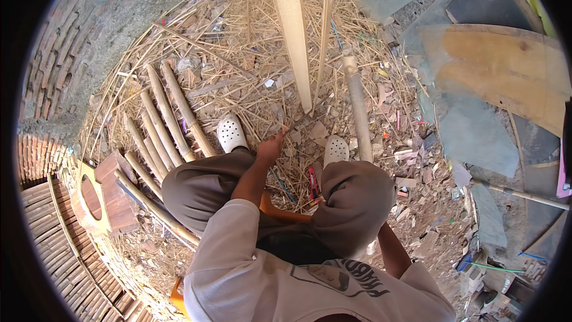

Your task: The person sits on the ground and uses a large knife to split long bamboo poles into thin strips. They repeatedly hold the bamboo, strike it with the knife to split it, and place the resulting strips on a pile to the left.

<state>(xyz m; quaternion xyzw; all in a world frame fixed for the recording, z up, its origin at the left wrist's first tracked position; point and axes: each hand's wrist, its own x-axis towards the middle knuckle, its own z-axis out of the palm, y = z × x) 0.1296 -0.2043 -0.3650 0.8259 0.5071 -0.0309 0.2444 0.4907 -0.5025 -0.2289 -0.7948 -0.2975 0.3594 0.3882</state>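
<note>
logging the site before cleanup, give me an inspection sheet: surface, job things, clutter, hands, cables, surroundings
surface: uneven ground strewn with straw and rubble
job's things: wide split bamboo piece and narrow split bamboo piece, both pale; bamboo pole to their right; row of bamboo lengths on the left
clutter: red item between the legs, kind unclear
hands: left hand grips a bladed tool, its end beside the wide piece's foot; right hand out of sight
cables: none certain; thin green line at lower right may be cord
surroundings: brick wall at left, large tan panel at right
</note>
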